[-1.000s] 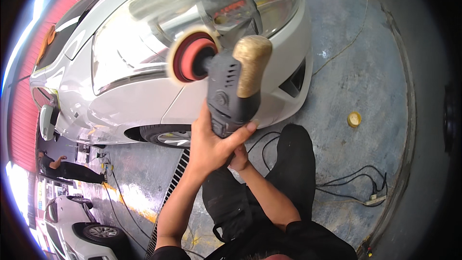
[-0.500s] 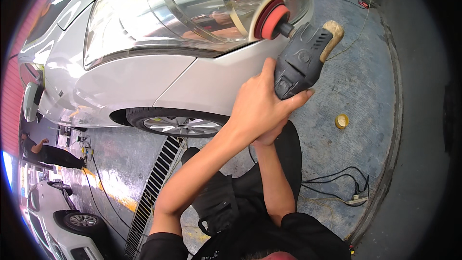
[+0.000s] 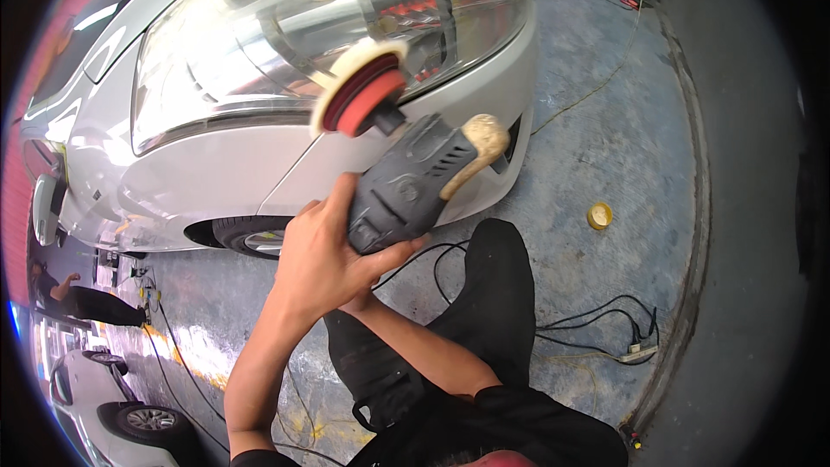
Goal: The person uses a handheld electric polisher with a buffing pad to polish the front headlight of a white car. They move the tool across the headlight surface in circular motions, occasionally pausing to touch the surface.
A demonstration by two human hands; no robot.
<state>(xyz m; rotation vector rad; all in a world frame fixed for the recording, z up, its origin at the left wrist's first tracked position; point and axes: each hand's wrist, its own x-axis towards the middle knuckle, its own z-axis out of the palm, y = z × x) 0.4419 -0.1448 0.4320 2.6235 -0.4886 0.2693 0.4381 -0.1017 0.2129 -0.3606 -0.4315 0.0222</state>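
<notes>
A dark grey power polisher (image 3: 402, 182) is held up in front of me, tilted with its head to the upper left. On its spindle sit a red backing plate (image 3: 370, 102) and a pale round pad (image 3: 333, 95). My left hand (image 3: 320, 246) wraps the rear of the body, thumb to the right. Beneath it, at the tail end, my right hand (image 3: 356, 298) is closed; its fingers are largely hidden. Behind the pad is the clear headlight (image 3: 259, 43) of a silver car (image 3: 285, 143). I cannot tell whether the pad touches it. Tan wrapping (image 3: 486, 138) covers the polisher's front corner.
An open yellow tin (image 3: 599, 215) stands on the grey floor to the right. Black cables (image 3: 596, 320) run to a power strip (image 3: 640, 353) by the wall. At far left are a person in dark clothes (image 3: 104, 304) and a white car (image 3: 95, 398).
Both hands have carried the polisher left and down, so its pad now lies over the headlight's lower middle instead of its right end. The view has shifted slightly.
</notes>
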